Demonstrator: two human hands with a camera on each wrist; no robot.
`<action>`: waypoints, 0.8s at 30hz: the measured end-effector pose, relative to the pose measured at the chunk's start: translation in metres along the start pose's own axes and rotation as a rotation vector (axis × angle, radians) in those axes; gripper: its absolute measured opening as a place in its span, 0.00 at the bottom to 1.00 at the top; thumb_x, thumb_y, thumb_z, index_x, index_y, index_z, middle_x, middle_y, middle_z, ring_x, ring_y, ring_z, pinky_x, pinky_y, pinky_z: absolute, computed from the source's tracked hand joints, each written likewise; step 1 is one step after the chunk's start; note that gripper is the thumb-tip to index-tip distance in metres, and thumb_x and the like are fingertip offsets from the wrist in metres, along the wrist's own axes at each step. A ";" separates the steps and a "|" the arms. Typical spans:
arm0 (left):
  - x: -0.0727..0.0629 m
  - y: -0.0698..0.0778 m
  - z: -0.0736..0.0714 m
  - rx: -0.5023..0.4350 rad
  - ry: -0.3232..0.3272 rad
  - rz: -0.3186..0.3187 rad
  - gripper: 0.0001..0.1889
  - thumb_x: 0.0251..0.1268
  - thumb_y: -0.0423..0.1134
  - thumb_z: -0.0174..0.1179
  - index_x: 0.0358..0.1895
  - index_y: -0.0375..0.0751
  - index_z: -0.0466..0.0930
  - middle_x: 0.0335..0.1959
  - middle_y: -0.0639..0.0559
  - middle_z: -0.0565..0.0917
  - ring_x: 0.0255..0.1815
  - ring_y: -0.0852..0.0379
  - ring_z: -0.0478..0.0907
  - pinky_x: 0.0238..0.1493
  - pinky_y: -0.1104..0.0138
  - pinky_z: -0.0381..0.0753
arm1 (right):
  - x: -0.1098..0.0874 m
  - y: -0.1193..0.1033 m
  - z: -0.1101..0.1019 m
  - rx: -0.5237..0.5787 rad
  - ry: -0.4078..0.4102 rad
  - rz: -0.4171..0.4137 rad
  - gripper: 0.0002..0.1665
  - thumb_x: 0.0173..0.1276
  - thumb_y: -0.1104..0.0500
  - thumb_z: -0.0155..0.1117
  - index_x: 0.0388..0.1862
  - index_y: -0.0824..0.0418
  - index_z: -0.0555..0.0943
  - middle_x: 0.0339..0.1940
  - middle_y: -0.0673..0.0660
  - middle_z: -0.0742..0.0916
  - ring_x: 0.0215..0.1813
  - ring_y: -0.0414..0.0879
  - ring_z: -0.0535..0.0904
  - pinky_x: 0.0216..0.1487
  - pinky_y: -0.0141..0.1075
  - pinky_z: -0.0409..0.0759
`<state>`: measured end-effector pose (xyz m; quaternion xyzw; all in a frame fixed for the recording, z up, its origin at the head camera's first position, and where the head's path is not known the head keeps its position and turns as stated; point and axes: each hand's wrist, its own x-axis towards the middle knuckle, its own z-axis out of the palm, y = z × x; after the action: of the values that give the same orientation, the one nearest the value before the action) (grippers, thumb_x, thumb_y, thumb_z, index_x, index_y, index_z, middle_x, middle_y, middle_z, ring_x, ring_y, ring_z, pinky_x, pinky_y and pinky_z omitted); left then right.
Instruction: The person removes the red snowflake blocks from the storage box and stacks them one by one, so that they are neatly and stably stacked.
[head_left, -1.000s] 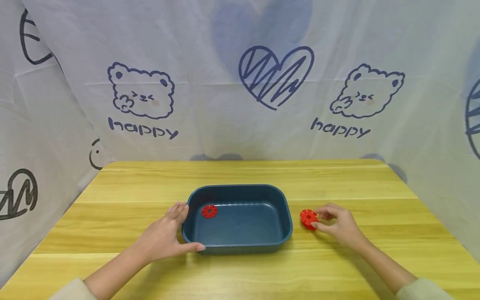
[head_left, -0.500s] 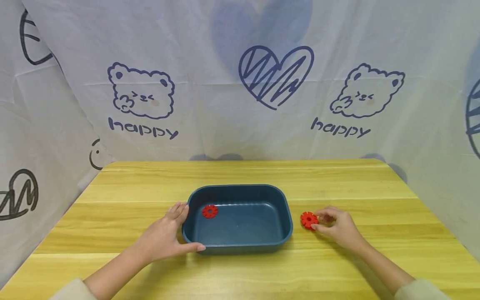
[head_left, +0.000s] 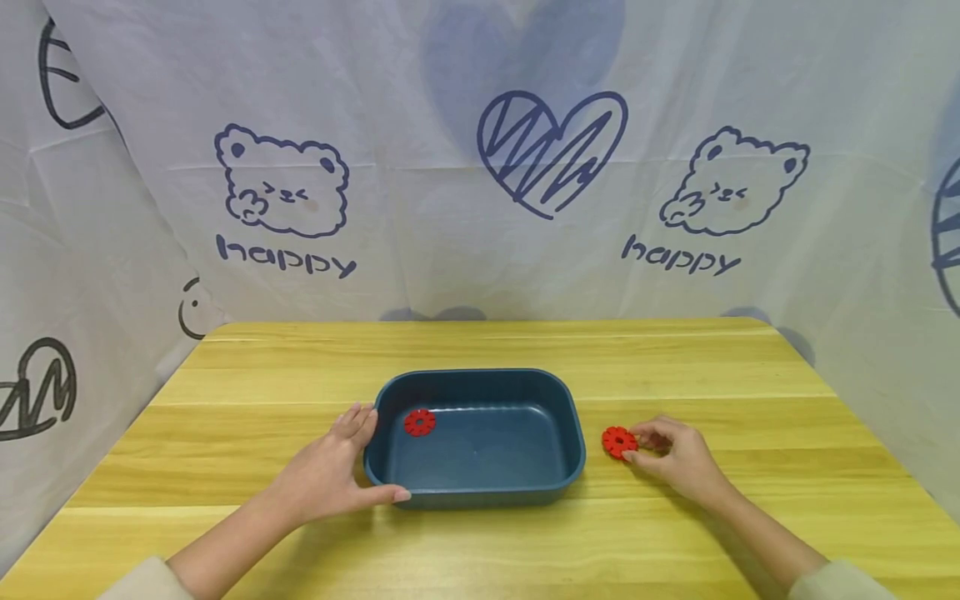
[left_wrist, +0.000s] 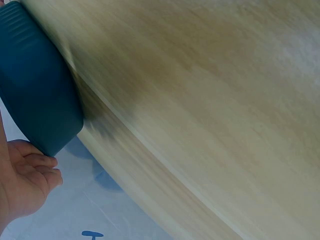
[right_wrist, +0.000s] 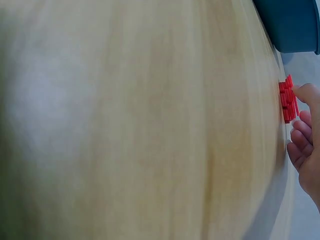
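A red notched interlocking disc (head_left: pixel 619 443) lies at the top of a small stack of red discs (right_wrist: pixel 285 102), seen edge-on in the right wrist view. My right hand (head_left: pixel 678 457) pinches its right edge between thumb and fingertips. Another red notched disc (head_left: pixel 419 422) lies flat inside the dark blue plastic bin (head_left: pixel 480 498), near its left end. My left hand (head_left: pixel 330 475) holds the bin's left end, thumb along the front wall and fingers at the left side. The left wrist view shows its fingers bent against the bin wall (left_wrist: pixel 42 85).
The bin stands mid-table on a wood-grain table (head_left: pixel 480 550), left of the red stack. A white cloth (head_left: pixel 420 208) with printed bears and hearts hangs behind the table's far edge and on both sides.
The red top disc has shifted slightly down and right in the head view, now hiding the discs beneath it. My right hand has moved slightly with it. My left hand and the bin stay put.
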<state>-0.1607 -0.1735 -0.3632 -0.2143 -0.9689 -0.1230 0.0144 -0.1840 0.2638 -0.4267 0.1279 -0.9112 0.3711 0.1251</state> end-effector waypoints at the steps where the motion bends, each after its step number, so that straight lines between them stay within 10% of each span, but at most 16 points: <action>1: 0.000 0.000 0.000 0.000 0.000 -0.001 0.56 0.43 0.72 0.59 0.66 0.26 0.61 0.68 0.33 0.62 0.70 0.34 0.57 0.57 0.43 0.70 | 0.000 0.000 0.000 -0.001 0.000 0.001 0.13 0.48 0.67 0.73 0.35 0.67 0.83 0.28 0.53 0.83 0.31 0.30 0.74 0.32 0.27 0.77; 24: -0.001 0.002 -0.002 -0.001 -0.004 -0.007 0.57 0.43 0.72 0.59 0.66 0.26 0.60 0.68 0.32 0.62 0.69 0.33 0.57 0.56 0.43 0.71 | 0.001 -0.004 -0.002 -0.021 -0.060 0.045 0.22 0.47 0.60 0.75 0.40 0.70 0.82 0.30 0.53 0.82 0.33 0.36 0.72 0.33 0.27 0.74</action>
<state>-0.1594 -0.1729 -0.3608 -0.2111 -0.9696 -0.1230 0.0119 -0.1831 0.2620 -0.4227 0.1171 -0.9211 0.3601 0.0907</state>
